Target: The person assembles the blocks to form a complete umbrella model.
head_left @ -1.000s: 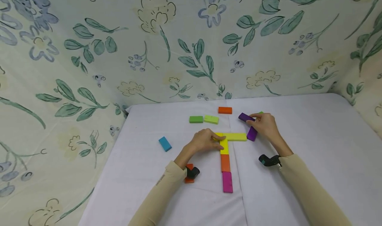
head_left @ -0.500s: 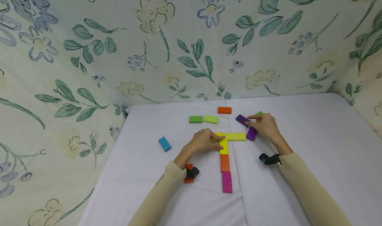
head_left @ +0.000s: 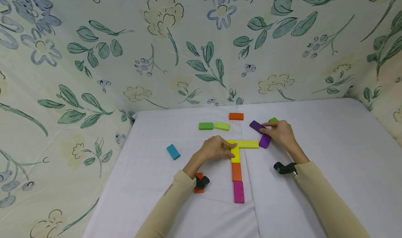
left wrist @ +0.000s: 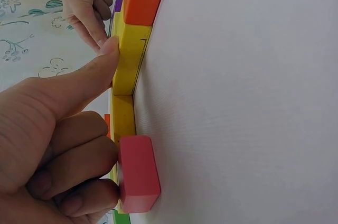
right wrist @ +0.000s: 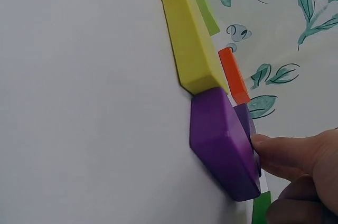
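My left hand (head_left: 215, 148) lies over a row of blocks. Its thumb and index tips touch the yellow block (head_left: 237, 154) where it meets a crossing yellow row. In the left wrist view the other fingers curl beside a pinkish-red block (left wrist: 140, 171), which the hand hides in the head view. My right hand (head_left: 281, 132) pinches a dark purple block (head_left: 255, 125) between thumb and index finger. Just nearer to me, a brighter purple block (head_left: 264, 141) slants off the end of the long yellow block (head_left: 248, 144). Below the yellow block run an orange block (head_left: 237, 171) and a magenta block (head_left: 239, 192).
Beyond the row lie a green block (head_left: 206, 126), a light green block (head_left: 222, 126) and an orange-red block (head_left: 236, 116). A green block (head_left: 273, 119) shows partly behind the right hand. A blue block (head_left: 173, 151) lies left; orange (head_left: 199, 190) shows under the left wrist.
The dark purple block in my right hand shifts slightly left, then a little back to the right. My left hand and the other blocks stay in place.
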`<state>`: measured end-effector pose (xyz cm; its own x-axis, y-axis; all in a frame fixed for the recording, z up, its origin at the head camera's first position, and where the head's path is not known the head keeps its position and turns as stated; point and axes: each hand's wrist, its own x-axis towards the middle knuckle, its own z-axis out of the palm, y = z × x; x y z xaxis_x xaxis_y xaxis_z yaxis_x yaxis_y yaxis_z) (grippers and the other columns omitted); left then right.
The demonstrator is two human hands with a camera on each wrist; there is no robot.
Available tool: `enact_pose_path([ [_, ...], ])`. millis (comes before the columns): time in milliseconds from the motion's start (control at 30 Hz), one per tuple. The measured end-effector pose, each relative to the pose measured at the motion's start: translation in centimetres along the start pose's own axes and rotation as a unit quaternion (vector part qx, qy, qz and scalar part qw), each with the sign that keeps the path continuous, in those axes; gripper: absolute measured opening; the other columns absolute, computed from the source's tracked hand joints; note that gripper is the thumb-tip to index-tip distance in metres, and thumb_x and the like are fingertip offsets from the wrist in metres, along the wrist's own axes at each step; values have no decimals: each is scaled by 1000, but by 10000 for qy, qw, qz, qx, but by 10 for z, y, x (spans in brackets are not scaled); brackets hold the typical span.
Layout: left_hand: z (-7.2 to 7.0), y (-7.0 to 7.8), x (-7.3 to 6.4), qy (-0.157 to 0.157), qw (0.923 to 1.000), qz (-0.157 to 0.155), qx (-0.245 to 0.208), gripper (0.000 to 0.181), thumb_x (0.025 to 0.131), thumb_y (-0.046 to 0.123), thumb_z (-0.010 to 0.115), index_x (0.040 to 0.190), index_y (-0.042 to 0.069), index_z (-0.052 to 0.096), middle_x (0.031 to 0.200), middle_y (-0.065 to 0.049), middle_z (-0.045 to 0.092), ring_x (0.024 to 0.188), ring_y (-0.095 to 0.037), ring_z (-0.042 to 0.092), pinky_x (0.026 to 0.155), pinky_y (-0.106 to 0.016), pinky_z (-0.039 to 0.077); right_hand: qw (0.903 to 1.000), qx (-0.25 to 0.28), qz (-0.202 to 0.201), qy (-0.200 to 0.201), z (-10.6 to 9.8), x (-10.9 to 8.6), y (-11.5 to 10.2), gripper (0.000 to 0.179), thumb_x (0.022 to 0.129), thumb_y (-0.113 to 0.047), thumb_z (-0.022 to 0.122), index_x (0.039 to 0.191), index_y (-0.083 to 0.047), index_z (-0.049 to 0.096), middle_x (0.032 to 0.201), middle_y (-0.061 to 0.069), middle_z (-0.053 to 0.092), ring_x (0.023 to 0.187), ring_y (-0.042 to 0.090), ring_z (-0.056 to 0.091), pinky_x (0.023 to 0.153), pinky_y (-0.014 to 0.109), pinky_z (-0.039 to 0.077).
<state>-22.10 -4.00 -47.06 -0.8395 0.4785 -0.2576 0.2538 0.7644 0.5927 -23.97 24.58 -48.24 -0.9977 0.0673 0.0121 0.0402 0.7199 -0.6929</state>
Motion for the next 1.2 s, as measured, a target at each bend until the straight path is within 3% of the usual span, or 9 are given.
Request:
enact_pose_path([
  [300,-2,1,-2,21,10000,11,46,50,84,39,86,131,34,70,137,3,69,78,-11,46,66,-27,30,9999,-2,60,92,-6,0,5,41,96,-28,75,124,2,73,65,1,46,64,17,42,54,28,32],
  [533,-2,0,-2,6,10000,22,64,50,85,39,86,131,35,69,138,4,69,90,-10,51,68,-26,32,9977,101,360,572,-28,-5,25,47,97,-28,73,135,-1,67,62,0,44,57,13,37,51,29,31],
  [833,-2,0,-1,0,10000,70,53,51,84,38,86,131,33,69,137,4,69,90,-10,52,67,-26,31,9964,26,689,484,-33,-6,42,55,97,-38,71,137,-1,65,63,0,43,61,15,38,55,31,32],
  [1200,0,0,0,18,9999,92,103,50,84,40,86,131,34,69,137,3,69,82,-10,47,66,-27,30,9977,-368,402,414,-29,-3,35,50,96,-26,72,128,11,66,66,7,53,61,18,45,51,29,33],
])
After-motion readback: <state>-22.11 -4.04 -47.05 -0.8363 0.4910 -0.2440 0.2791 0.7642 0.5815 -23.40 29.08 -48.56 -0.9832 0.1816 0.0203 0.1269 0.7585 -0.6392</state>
